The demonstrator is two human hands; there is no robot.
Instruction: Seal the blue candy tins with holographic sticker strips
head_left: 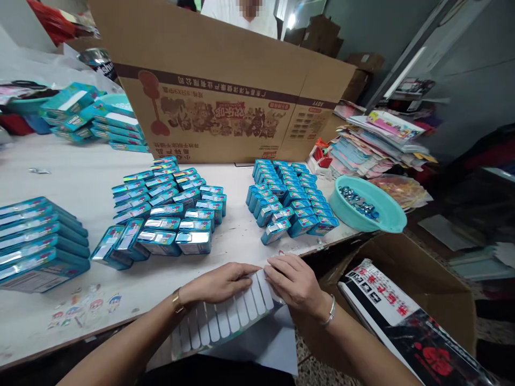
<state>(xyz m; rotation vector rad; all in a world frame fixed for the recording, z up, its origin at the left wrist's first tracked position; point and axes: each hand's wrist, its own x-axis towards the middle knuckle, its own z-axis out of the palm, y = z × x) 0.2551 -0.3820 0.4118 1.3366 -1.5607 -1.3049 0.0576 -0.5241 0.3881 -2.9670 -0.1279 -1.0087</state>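
Note:
A sheet of long, rounded white labels (pixel 229 319) lies slanted at the front edge of the table. My left hand (pixel 221 283) rests along its upper edge, fingers together and pointing right. At the sheet's right end, my right hand (pixel 295 281) has its fingers bent and drawn together over the last labels; whatever is between its fingertips is too small to make out. The fingertips of both hands nearly meet. Beyond them stand small blue tins in two groups, one at centre left (pixel 193 242) and one at centre right (pixel 302 225).
Larger blue boxes (pixel 44 268) stand at the left. An upright cardboard panel (pixel 241 64) spans the back, with a person behind it. A turquoise basin (pixel 392 214) of small shiny pieces sits at the right edge, above an open carton (pixel 450 300). Papers (pixel 370 145) are piled behind.

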